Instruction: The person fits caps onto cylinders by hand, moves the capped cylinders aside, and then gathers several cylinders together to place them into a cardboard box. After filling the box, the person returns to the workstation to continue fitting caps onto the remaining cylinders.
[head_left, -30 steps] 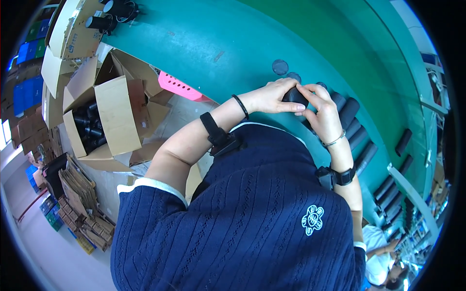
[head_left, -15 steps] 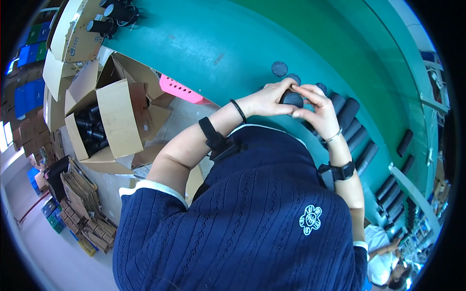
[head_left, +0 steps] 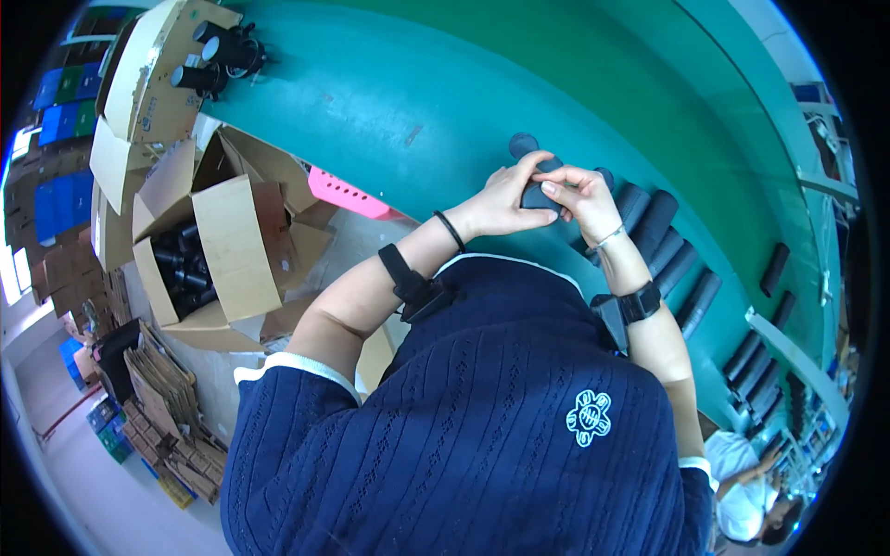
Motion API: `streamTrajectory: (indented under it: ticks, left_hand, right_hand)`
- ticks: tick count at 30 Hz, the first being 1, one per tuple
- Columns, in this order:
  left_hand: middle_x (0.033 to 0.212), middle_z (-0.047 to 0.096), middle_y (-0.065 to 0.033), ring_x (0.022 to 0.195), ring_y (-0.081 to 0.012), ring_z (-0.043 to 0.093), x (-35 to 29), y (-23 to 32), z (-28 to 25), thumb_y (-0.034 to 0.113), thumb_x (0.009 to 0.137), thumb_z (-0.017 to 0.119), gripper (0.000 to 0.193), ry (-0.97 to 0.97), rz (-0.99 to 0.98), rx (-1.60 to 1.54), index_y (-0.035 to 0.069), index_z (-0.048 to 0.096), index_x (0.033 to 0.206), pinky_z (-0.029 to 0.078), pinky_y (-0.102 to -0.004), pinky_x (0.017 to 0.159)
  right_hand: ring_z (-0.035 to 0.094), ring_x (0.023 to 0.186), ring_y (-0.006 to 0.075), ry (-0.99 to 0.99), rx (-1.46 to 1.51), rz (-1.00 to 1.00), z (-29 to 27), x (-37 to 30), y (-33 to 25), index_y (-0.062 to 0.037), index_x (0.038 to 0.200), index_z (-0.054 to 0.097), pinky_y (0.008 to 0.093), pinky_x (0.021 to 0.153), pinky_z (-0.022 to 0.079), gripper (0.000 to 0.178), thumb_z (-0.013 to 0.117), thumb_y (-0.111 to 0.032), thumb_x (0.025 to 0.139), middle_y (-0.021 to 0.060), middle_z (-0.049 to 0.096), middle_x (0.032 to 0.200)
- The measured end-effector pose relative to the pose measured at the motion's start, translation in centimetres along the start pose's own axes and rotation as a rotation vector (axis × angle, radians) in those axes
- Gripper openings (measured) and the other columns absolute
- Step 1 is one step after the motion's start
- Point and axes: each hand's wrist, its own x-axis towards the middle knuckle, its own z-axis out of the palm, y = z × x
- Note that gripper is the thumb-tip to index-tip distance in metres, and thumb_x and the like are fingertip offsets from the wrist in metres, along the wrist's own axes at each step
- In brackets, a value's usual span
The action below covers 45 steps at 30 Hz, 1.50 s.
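A black cylinder (head_left: 535, 197) with a round, flat end stands between my hands over the green table. My left hand (head_left: 505, 199) curls round its left side, thumb along the near edge and forefinger across the far side. Fingertips of my right hand (head_left: 588, 202) are pinched together at the cylinder's right rim; whether they hold a small part there is hidden. Just beyond my hands a dark round disc (head_left: 523, 145) lies on the table, with another dark piece (head_left: 550, 164) partly behind my fingers. Several black cylinders (head_left: 656, 219) lie side by side right of my right hand.
The green table (head_left: 399, 88) curves away to the right, where a pale metal bar (head_left: 793, 352) crosses near more black cylinders (head_left: 753, 371). Open cardboard boxes (head_left: 236, 246) stand left, one holding black parts. A pink perforated basket (head_left: 348, 193) sits by the table edge. Another person (head_left: 742, 486) is at lower right.
The cylinder's end has tipped and shifted slightly left in my left hand. My right fingers have drawn in from around it to a pinch at its rim.
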Motion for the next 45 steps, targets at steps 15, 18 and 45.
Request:
streamTrajectory:
  ticks: [15,18,45]
  left_hand:
    - [0.111,0.058,-0.0206,0.111,-0.0313,0.053,6.2,6.1,0.2,0.039,0.089,0.051,0.054,-0.018,-0.126,-1.268,0.006,0.046,0.132,0.044,-0.0474,0.096]
    - [0.119,0.053,-0.0132,0.107,-0.0268,0.053,9.6,6.2,3.1,0.046,0.093,0.046,0.053,0.16,-0.307,-1.097,0.011,0.044,0.132,0.045,-0.0427,0.093]
    - [0.128,0.047,-0.0185,0.123,-0.0295,0.047,8.6,2.8,10.7,0.012,0.072,0.079,0.08,-0.263,-0.156,-0.15,0.0,0.035,0.138,0.039,-0.0392,0.103]
  right_hand:
    - [0.041,0.127,0.0175,-0.086,0.007,-0.224,-5.4,-6.9,2.8,-0.0005,0.144,0.027,0.0319,0.107,0.031,0.088,0.076,-0.006,0.072,0.0109,0.045,0.134]
    - [0.044,0.124,0.0207,0.223,-0.203,-0.332,-10.8,-10.3,1.7,-0.006,0.144,0.029,0.0339,0.103,0.034,0.079,0.071,-0.016,0.079,0.011,0.046,0.133]
    - [0.058,0.07,0.0071,0.208,0.302,-0.054,-15.0,-9.7,5.2,-0.0082,0.12,0.062,0.0217,0.06,0.048,0.031,0.057,-0.026,0.095,-0.001,0.062,0.089]
